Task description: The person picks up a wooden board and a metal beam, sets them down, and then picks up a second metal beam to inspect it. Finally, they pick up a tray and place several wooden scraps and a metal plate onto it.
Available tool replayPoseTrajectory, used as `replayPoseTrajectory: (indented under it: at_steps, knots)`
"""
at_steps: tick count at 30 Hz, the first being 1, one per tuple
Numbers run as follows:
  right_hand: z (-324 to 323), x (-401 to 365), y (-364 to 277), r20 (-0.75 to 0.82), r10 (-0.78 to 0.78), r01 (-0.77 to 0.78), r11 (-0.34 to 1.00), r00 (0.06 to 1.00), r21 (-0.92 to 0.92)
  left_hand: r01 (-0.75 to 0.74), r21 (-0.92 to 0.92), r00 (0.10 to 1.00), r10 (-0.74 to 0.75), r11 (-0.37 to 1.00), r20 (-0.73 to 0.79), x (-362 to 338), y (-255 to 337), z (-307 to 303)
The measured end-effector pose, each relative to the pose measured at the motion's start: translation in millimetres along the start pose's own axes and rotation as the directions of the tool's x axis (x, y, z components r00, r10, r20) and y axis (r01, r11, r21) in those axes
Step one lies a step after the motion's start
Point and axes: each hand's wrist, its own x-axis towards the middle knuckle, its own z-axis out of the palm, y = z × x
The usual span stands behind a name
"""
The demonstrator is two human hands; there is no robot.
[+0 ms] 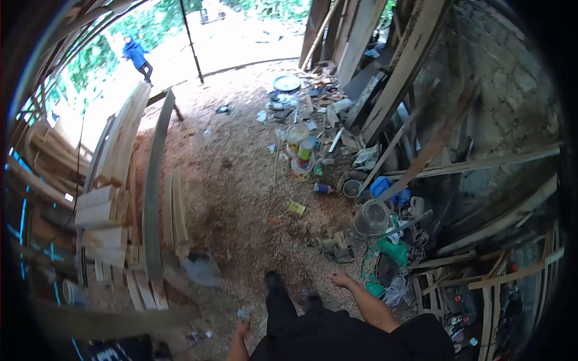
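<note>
Low in the view, my left hand (242, 326) is closed around a small pale-blue, partly clear object (243, 314), too small to name for certain. My right hand (341, 279) hangs above the chip-covered floor with its fingers curled. Whether anything is inside that hand cannot be made out. Just beyond it on the floor is a dusty machine part (340, 245), like a motor. A round perforated container (371, 217) stands beside that part. Between my hands are my dark trousers and a shoe (273, 280).
Stacked planks (120, 144) and a long beam (158, 186) line the left. Paint buckets (301, 168), a yellow packet (296, 208) and a green bag (391, 251) lie ahead and right. Boards (403, 72) lean on the right wall. A person in a blue jacket (136, 54) is outside.
</note>
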Motion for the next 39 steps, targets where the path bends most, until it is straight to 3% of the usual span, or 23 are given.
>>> replayPoseTrajectory:
  at_steps: [3,4,7,9,10,11,12,17,19,23,27,31,33,34,36,37,39]
  knots:
    - [8.5,16.8,1.6,-0.152,0.033,-0.016,0.994,0.988,0.109,0.175,0.062,0.983,-0.178,0.983,0.041,23.9,1.2,-48.3]
    - [3.5,1.7,-10.6,-0.17,0.061,-0.038,0.99,0.984,0.132,0.189,0.07,0.98,-0.192,0.979,0.042,32.2,10.7,-59.6]
    - [14.3,1.3,-26.2,-0.301,0.13,-0.147,0.988,0.945,-0.035,0.099,0.144,0.994,-0.103,0.985,0.02,80.0,53.0,-83.4]
    - [28.5,10.0,-37.1,-0.025,0.455,-0.408,0.82,0.89,0.402,-0.082,0.255,0.994,0.096,0.964,-0.045,129.4,93.0,-94.8]
    - [38.7,39.9,-20.5,0.077,0.433,-0.439,0.869,0.898,0.23,-0.155,0.289,0.98,0.185,0.945,-0.08,152.8,116.2,-100.1]
    - [45.2,50.0,-28.2,0.092,0.431,-0.441,0.865,0.897,0.239,-0.126,0.049,0.992,0.126,0.991,-0.005,151.9,159.8,-105.0]
    - [46.3,63.1,-38.5,0.074,0.397,-0.403,0.885,0.915,0.234,-0.053,-0.185,0.995,0.066,0.981,0.069,134.0,223.0,-109.4]
    - [41.2,126.5,-124.1,-0.036,0.425,-0.388,0.854,0.904,0.347,-0.234,0.001,0.959,0.23,0.972,0.167,200.9,370.3,-125.3]
    - [29.7,167.0,-157.2,-0.067,0.293,-0.274,0.939,0.954,0.208,-0.225,-0.002,0.962,0.222,0.974,0.159,222.3,416.1,-131.7]
    - [-3.2,241.9,-229.7,-0.121,0.257,-0.206,0.922,0.959,0.328,-0.282,0.056,0.945,0.267,0.958,0.188,291.2,474.3,-163.3]
    - [-39.0,348.4,-291.1,-0.186,0.2,-0.137,0.942,0.962,0.305,-0.063,0.04,0.98,0.054,0.997,0.19,349.3,492.9,-221.7]
    - [-81.3,442.1,-370.6,-0.343,0.056,0.058,0.948,0.938,0.313,-0.073,0.212,0.953,0.005,0.975,0.303,415.4,531.0,-276.8]
    - [-148.0,417.2,-465.7,-0.302,0.053,0.039,0.956,0.952,0.29,-0.161,-0.285,0.937,0.237,0.945,0.257,443.6,552.8,-287.9]
    - [-159.2,434.7,-482.6,-0.312,0.06,0.032,0.959,0.948,0.283,-0.159,-0.292,0.932,0.241,0.943,0.27,459.3,573.1,-289.5]
    - [-173.4,468.4,-508.6,-0.314,-0.002,0.099,0.951,0.949,0.292,-0.206,-0.046,0.97,0.21,0.978,0.119,481.0,608.8,-296.5]
    - [-174.9,483.6,-515.7,-0.323,0.005,0.094,0.952,0.947,0.29,-0.208,-0.047,0.968,0.213,0.977,0.131,480.8,633.0,-298.6]
    - [-183.7,515.6,-533.4,-0.426,0.058,0.053,0.968,0.903,0.244,-0.125,0.128,0.991,0.118,0.984,0.056,491.0,683.6,-301.6]
